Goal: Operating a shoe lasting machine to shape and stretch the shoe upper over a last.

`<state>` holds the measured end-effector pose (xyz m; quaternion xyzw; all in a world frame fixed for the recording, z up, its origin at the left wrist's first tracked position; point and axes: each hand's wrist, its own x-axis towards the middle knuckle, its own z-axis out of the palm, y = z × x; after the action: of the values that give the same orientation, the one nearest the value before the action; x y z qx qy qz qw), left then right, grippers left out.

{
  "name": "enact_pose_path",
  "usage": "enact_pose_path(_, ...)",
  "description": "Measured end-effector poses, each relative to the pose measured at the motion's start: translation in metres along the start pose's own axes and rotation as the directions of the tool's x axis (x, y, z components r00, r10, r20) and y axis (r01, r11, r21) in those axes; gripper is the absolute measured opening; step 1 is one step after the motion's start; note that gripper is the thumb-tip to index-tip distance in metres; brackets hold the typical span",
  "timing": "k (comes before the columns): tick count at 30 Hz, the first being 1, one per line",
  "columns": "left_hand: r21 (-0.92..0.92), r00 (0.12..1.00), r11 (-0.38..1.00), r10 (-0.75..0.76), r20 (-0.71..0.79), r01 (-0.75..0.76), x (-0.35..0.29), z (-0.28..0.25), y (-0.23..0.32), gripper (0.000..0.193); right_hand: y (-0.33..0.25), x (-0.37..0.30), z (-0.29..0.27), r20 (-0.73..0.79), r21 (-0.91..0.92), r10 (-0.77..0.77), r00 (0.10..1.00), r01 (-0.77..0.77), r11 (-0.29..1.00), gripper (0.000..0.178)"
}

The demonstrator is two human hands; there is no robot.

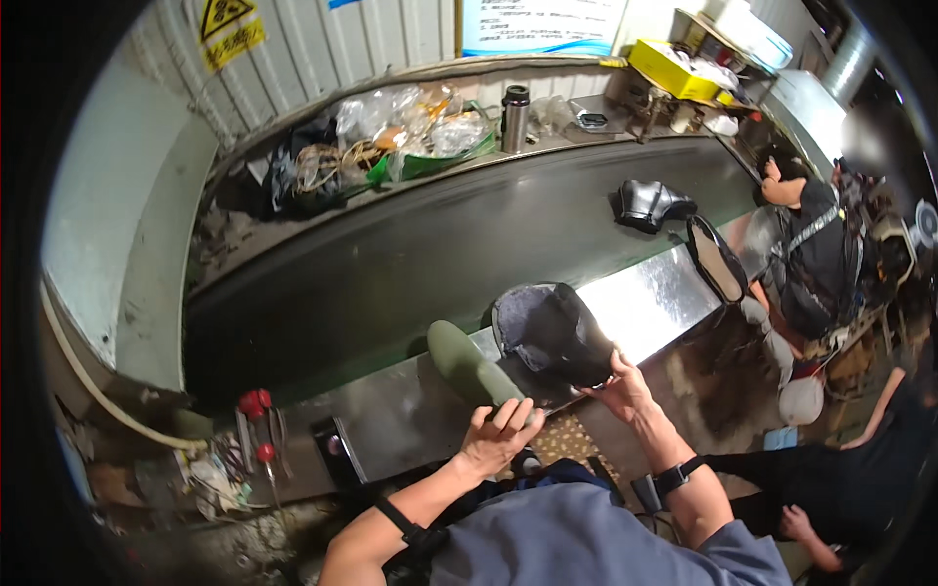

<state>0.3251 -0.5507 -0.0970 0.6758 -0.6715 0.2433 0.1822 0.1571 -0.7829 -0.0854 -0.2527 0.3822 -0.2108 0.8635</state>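
Note:
My left hand is closed round the narrow end of an olive-green shoe last, its broad rounded end pointing away from me. To its right, my right hand grips the lower right side of a black boot. The boot's opening faces up and left, showing a dark fleecy lining. Boot and last are close together over the metal ledge; whether they touch I cannot tell. Farther right, a second boot shows its tan-centred sole, and a shiny black boot is on the dark conveyor belt.
Along the far shelf are clear plastic bags, a steel thermos and a yellow box. Red-handled tools and a black flat case sit at left. One co-worker's hand is far right; another person is lower right.

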Motion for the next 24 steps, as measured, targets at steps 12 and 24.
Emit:
enact_pose_path(12, -0.292, 0.216, -0.911, -0.235, 0.948, 0.290, 0.041, -0.002, -0.117, 0.061, 0.001, -0.095, 0.014, 0.707, -0.631, -0.374, 0.600, 0.774, 0.051, 0.058)
enact_pose_path(24, -0.327, -0.094, -0.214, -0.933, 0.347, 0.920, 0.032, 0.092, -0.139, 0.030, 0.116, -0.012, 0.011, 0.542, -0.483, -0.501, 0.675, 0.738, 0.471, 0.138)
